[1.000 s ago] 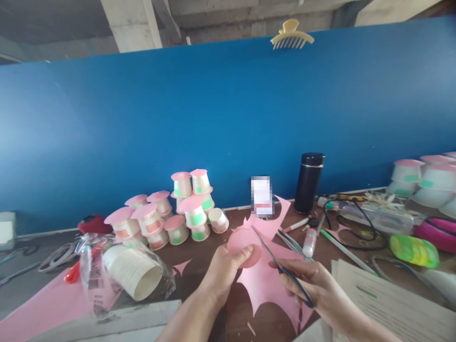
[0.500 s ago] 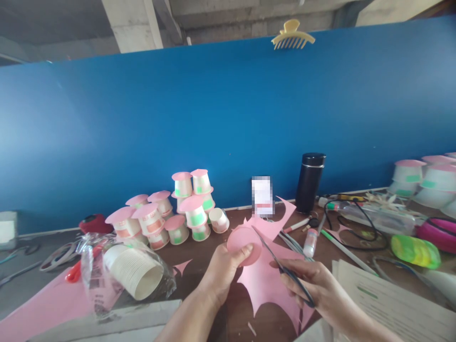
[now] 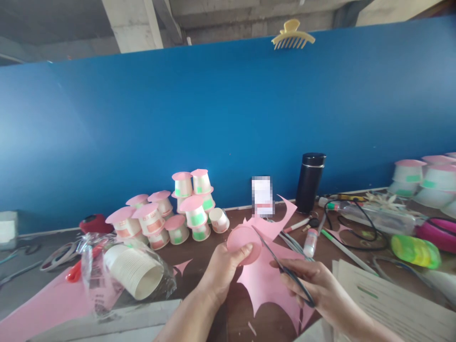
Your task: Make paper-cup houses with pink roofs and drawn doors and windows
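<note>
My left hand (image 3: 224, 268) is closed on a round piece of pink paper (image 3: 237, 240), its thumb pressed flat near the middle. My right hand (image 3: 313, 287) grips scissors (image 3: 294, 280) with dark handles, fingers through the loops. The blades point up and left, meeting the pink paper beside the disc's right edge. A larger sheet of pink paper (image 3: 265, 285) with scalloped cut edges spreads below and behind the disc, one curved strip rising to the upper right. Whether the disc is still joined to this sheet, I cannot tell.
Stacked paper cups (image 3: 178, 235) with pink tops stand at the left back. Nearer lies a bagged sleeve of white cups (image 3: 133, 270). A black flask (image 3: 310, 185), a glue stick (image 3: 311, 243), cables and a neon-yellow object (image 3: 415, 251) are on the right, with printed sheets (image 3: 392, 304) in front.
Hardly anything differs. The curved pink strip at the upper right has shifted very slightly; both hands and the scissors keep almost the same place.
</note>
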Demonstrator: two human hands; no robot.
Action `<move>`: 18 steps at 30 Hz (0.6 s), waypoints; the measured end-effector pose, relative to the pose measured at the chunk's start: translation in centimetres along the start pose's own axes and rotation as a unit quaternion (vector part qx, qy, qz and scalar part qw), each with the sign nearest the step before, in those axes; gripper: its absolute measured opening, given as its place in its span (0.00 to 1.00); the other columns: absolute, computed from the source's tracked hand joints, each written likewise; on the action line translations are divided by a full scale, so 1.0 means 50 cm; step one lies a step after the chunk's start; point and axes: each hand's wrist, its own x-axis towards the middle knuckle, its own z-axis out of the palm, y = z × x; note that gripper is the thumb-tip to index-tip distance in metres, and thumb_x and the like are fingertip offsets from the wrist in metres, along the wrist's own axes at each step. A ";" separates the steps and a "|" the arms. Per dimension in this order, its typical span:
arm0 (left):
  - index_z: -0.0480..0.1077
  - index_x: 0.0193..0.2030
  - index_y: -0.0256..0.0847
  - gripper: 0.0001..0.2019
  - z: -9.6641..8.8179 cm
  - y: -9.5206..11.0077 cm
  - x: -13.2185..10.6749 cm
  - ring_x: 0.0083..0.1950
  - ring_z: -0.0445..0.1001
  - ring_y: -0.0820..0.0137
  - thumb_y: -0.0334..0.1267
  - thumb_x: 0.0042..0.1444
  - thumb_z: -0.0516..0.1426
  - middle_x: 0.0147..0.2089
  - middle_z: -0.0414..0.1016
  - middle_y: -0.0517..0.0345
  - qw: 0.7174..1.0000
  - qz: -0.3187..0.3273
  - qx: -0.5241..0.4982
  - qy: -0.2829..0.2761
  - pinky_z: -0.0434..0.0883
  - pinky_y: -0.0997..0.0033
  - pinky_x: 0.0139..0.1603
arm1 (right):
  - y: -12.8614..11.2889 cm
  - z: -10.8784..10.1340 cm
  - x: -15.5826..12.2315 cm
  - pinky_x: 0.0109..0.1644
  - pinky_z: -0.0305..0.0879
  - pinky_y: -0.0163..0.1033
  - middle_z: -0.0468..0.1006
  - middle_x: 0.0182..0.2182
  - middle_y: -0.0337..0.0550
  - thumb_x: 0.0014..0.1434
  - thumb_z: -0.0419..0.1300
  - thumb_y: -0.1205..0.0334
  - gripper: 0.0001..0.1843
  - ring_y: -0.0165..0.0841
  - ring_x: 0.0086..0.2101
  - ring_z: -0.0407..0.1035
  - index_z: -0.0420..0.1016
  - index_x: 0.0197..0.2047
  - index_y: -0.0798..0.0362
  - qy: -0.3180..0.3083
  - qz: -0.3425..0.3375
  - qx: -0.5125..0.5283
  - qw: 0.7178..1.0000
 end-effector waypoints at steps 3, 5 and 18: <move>0.76 0.38 0.33 0.18 0.000 -0.002 0.000 0.37 0.72 0.65 0.49 0.50 0.62 0.36 0.77 0.49 1.000 0.004 -0.005 -0.002 0.66 0.66 0.40 | 0.003 -0.001 0.002 0.21 0.60 0.30 0.66 0.19 0.36 0.44 0.67 0.43 0.31 0.23 0.20 0.56 0.81 0.45 0.58 -0.006 0.001 -0.005 1.000; 0.76 0.37 0.34 0.17 -0.001 -0.003 0.000 0.36 0.72 0.66 0.49 0.50 0.63 0.35 0.77 0.51 1.000 0.005 -0.012 0.001 0.66 0.68 0.39 | 0.004 -0.002 0.002 0.22 0.60 0.30 0.66 0.19 0.36 0.45 0.67 0.43 0.31 0.23 0.20 0.56 0.81 0.46 0.58 -0.007 0.001 -0.007 1.000; 0.76 0.33 0.34 0.17 0.007 0.005 -0.003 0.30 0.67 0.73 0.49 0.46 0.65 0.29 0.73 0.56 0.999 0.000 -0.029 0.034 0.63 0.73 0.33 | -0.002 0.001 0.000 0.19 0.60 0.31 0.65 0.18 0.36 0.43 0.68 0.43 0.29 0.24 0.18 0.56 0.83 0.42 0.56 -0.003 -0.012 -0.003 1.000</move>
